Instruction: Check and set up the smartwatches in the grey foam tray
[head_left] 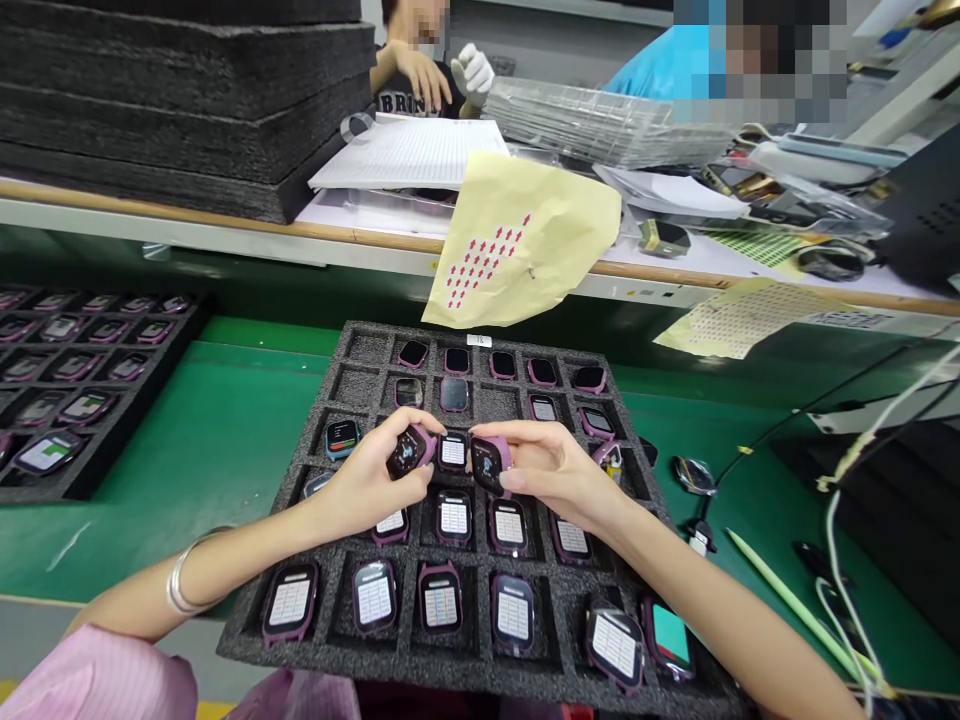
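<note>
My left hand (367, 478) pinches a purple-cased smartwatch head (407, 452) by its edges, thumb below and fingers above. A second purple smartwatch head (489, 466) is gripped between the thumb and fingers of my right hand (566, 465). Both lit screens show a dark face with a blue figure and are tilted towards each other. Between them, a watch with a white grid screen (452, 451) lies in the black foam tray (512, 403). Around my hands, several more watches sit in the tray's compartments, many showing white grids, others dark. One blue-cased watch (343, 438) lies left of my left hand.
Another foam tray (169, 385) of watches lies at left on the green bench. Above runs a shelf with stacked black foam (150, 110), papers and a hanging yellow sheet (555, 215). Cables and a light green stick (787, 595) lie at right. Two people are beyond the shelf.
</note>
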